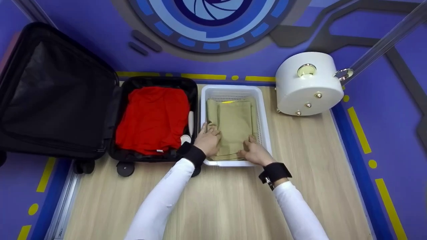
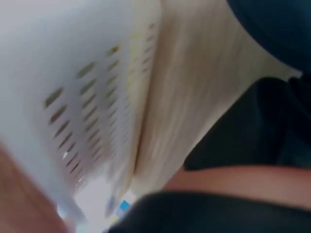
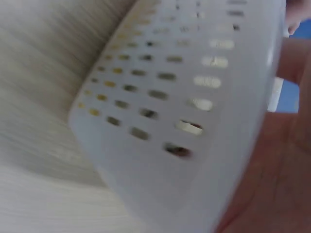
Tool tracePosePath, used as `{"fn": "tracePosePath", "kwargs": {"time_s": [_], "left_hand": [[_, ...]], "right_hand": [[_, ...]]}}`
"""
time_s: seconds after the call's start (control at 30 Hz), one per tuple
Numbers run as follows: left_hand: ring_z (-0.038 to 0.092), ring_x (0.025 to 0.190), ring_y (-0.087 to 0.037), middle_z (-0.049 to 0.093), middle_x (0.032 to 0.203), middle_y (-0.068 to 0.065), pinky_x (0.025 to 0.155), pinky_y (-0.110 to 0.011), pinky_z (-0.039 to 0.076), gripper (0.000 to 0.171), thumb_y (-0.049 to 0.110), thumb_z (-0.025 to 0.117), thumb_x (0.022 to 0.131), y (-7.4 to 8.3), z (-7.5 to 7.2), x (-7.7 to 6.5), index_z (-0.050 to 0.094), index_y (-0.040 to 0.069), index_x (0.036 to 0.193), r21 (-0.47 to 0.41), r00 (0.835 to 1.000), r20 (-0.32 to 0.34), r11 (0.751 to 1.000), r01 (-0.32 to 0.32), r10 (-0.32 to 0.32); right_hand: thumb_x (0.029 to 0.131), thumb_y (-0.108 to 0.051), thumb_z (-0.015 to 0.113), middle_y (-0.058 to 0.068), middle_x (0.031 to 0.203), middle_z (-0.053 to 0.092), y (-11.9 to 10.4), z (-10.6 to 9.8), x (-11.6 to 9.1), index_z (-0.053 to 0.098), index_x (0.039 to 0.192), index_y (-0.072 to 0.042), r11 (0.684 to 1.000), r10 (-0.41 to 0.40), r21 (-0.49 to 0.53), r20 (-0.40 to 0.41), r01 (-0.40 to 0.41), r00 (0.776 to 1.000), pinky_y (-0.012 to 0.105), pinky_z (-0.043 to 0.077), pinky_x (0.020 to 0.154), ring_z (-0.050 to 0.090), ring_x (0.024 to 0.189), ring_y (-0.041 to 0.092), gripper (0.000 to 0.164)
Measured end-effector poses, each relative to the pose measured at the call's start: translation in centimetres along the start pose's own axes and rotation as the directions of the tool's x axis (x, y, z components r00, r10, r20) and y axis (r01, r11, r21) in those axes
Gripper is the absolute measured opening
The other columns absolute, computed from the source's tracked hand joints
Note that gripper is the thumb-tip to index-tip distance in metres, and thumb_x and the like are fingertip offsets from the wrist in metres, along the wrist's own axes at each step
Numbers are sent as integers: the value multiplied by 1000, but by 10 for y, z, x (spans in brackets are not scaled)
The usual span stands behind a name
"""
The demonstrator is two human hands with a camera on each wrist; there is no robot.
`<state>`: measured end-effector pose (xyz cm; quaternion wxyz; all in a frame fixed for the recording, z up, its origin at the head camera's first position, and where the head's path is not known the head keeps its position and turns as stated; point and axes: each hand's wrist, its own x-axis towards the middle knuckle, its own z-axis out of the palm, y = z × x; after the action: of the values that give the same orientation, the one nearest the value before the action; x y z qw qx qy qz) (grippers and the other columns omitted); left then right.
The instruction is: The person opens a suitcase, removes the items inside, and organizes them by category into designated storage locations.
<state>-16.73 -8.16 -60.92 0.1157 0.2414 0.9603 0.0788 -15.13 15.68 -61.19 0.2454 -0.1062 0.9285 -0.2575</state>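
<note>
A folded khaki garment (image 1: 235,125) lies inside a white perforated plastic basket (image 1: 264,126). At the garment's near left side, my left hand (image 1: 208,142) grips its edge, where the cloth is bunched by the fingers. My right hand (image 1: 257,152) reaches over the basket's near right corner and pinches the garment's near right edge between thumb and fingers. Some fingertips are hidden in the cloth. Both wrist views mostly show the basket's slotted outer wall (image 2: 92,102), with part of the right palm (image 3: 272,179) behind the rim in the right wrist view.
To the left stands an open black suitcase (image 1: 196,90) holding a red garment (image 1: 153,116) and a white item (image 1: 191,123) along its side. Its lid (image 1: 56,90) leans upright. A white round box (image 1: 308,83) with gold-coloured fittings stands at the back right, near the wall.
</note>
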Motion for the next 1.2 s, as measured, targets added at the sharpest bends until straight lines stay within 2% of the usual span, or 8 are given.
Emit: {"fn": "tracePosePath", "kwargs": {"time_s": [0.2, 0.43, 0.53, 0.7, 0.83, 1.03, 1.1, 1.2], "left_hand": [[52, 139, -35, 59, 146, -18, 115, -55, 37, 37, 8, 63, 95, -25, -15, -25, 67, 0, 132, -352, 962, -274, 931, -97, -4], [57, 133, -31, 58, 144, -12, 108, -46, 47, 38, 4, 62, 96, -81, -32, -56, 66, 2, 133, -542, 884, -396, 841, -6, -248], [53, 137, -33, 54, 147, -15, 111, -47, 44, 41, 6, 61, 96, -116, -44, -63, 62, 1, 137, -577, 869, -341, 809, 108, -360], [48, 135, -47, 43, 151, -26, 106, -59, 44, 54, 17, 57, 97, -176, -60, -70, 49, -2, 147, -513, 825, -129, 749, 419, -550], [38, 136, -56, 32, 152, -37, 110, -65, 36, 63, 25, 51, 100, -213, -59, -78, 37, -10, 150, -428, 765, 73, 673, 603, -640], [16, 143, -58, 6, 159, -40, 116, -67, 18, 71, 27, 47, 100, -241, -44, -82, 24, -16, 151, -428, 666, 235, 540, 725, -708], [15, 143, -58, 6, 159, -41, 116, -67, 15, 73, 28, 48, 99, -245, -38, -80, 22, -15, 152, -436, 636, 248, 502, 747, -731], [18, 144, -61, 8, 157, -44, 115, -67, 10, 80, 29, 48, 99, -249, -30, -80, 12, -15, 155, -440, 584, 285, 438, 784, -760]], "right_hand": [[101, -25, 63, 28, 164, 31, -6, 5, -12, 40, 154, 9, 989, -24, 140, -138, 43, 990, 58, 24, 122, 29, 150, 49, 67], [100, -18, 66, 25, 158, 44, -40, 4, -5, 46, 152, 5, 940, -118, 282, -267, 194, 957, 55, 34, 119, 41, 146, 43, 60], [99, -9, 65, 27, 154, 47, -67, 5, 10, 47, 150, 7, 860, -161, 425, -298, 282, 941, 55, 39, 115, 46, 142, 45, 56], [97, -4, 62, 29, 148, 52, -124, 14, 42, 49, 146, 12, 698, -179, 639, -282, 323, 943, 51, 45, 111, 55, 133, 46, 52], [98, -9, 62, 28, 150, 51, -166, 32, 68, 48, 147, 11, 656, -139, 719, -185, 231, 973, 45, 44, 113, 54, 136, 42, 55], [99, -16, 62, 26, 155, 47, -198, 66, 102, 41, 153, 9, 629, -15, 777, 6, 5, 1000, 38, 39, 115, 50, 139, 32, 63], [98, -17, 62, 23, 153, 50, -201, 74, 110, 40, 153, 8, 579, 28, 812, 69, -73, 997, 35, 44, 107, 58, 121, 26, 64], [97, -15, 62, 19, 149, 52, -202, 83, 120, 39, 154, 4, 432, 50, 885, 167, -172, 985, 37, 46, 94, 54, 101, 20, 65]]}}
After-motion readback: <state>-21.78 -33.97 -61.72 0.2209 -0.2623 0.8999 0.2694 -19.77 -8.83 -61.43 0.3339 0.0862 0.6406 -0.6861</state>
